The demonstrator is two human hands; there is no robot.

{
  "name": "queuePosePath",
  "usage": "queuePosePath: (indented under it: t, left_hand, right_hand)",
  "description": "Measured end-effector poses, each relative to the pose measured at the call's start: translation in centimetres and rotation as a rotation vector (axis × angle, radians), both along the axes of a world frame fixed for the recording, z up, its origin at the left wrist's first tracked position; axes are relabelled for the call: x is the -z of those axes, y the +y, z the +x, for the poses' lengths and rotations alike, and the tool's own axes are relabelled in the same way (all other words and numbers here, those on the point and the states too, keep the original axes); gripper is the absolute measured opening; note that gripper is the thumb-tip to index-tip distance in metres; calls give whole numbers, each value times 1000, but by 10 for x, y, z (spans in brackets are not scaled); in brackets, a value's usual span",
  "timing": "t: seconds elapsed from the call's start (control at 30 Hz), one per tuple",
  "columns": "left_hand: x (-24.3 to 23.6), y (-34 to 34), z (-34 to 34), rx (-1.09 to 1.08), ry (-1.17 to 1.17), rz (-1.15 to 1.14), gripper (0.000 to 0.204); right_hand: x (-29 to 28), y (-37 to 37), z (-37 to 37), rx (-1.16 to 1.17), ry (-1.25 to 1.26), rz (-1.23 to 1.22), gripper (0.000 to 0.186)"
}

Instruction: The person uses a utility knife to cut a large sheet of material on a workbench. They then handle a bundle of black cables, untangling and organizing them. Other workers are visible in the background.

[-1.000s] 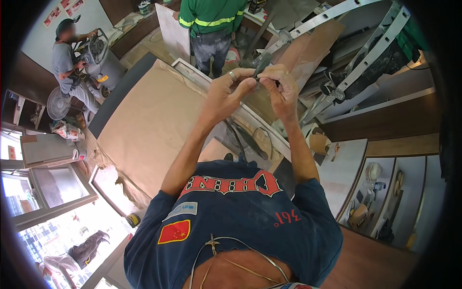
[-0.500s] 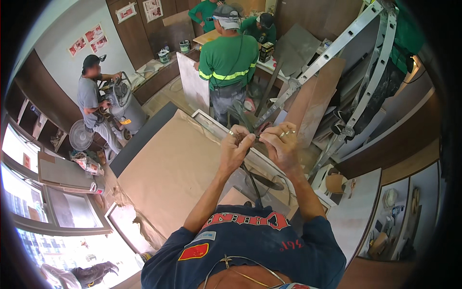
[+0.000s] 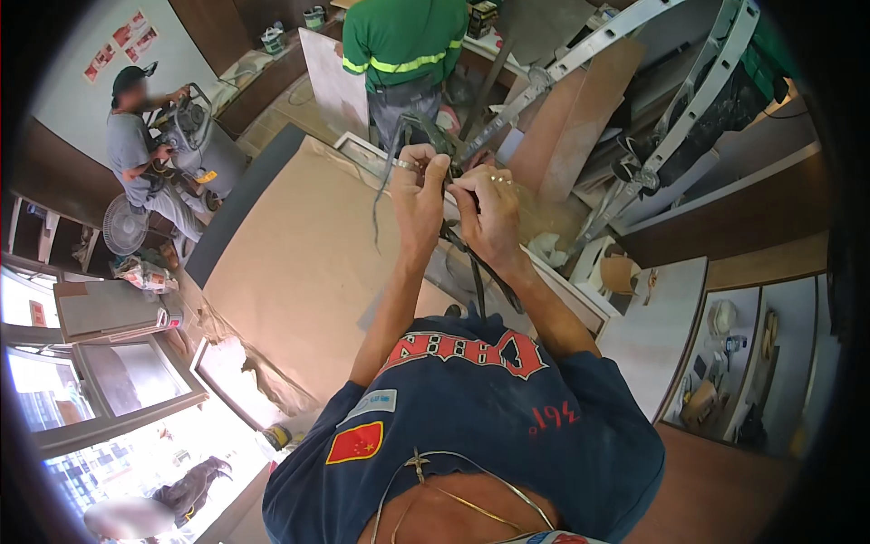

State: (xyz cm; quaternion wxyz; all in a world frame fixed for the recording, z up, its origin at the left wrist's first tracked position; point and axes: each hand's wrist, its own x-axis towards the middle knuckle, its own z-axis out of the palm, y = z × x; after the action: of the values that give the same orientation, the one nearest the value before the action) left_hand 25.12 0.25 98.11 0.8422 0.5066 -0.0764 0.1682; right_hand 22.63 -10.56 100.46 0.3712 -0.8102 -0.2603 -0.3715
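Observation:
Both my hands are raised in front of my chest, close together over the work area. My left hand [image 3: 419, 201] is closed, its thumb and fingers pinching a dark strap [image 3: 477, 272]. Right beside it my right hand [image 3: 489, 210] is closed on the same strap, fingertips nearly meeting the left ones. Loose lengths of the strap hang below my hands toward my shirt. A dark greenish bundle [image 3: 433, 132] shows just beyond my fingers, and a thin end trails down to the left of my left hand. My fingers hide the pinched part.
A brown-paper-covered panel [image 3: 290, 245] lies to the left. Ahead stands a co-worker in a green shirt [image 3: 399, 41]; another person at far left grips a grey tank machine [image 3: 204, 150]. A metal ladder [image 3: 675, 136] and leaning boards [image 3: 589, 118] fill the right, near a white cabinet [image 3: 657, 335].
The view has tilted down and shifted right. My hands stay pinched together, with more strap loops now hanging below them and a thin end at the left. The left co-worker still holds the machine.

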Motion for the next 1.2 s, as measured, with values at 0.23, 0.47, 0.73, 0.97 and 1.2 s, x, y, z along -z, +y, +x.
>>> queuePosePath:
  t: [0.23, 0.47, 0.73, 0.97, 1.2]
  left_hand:
    - [5, 21, 7, 325, -11, -115, 9]
    - [-23, 18, -7, 412, -133, 14, 20]
    - [-10, -1, -13, 319, -152, 6, 23]
    - [-6, 4, -23, 284, -86, 182, 20]
    - [1, 21, -23, 169, -216, 512, 12]
  right_hand:
    - [-10, -6, -15, -72, 357, 357, 11]
    - [-32, -23, -7, 109, 43, -34, 7]
    - [-16, -31, -2, 109, 50, 40, 8]
    - [-8, -47, 7, 123, -45, -156, 12]
    - [-14, -73, 13, -164, 334, 130, 17]
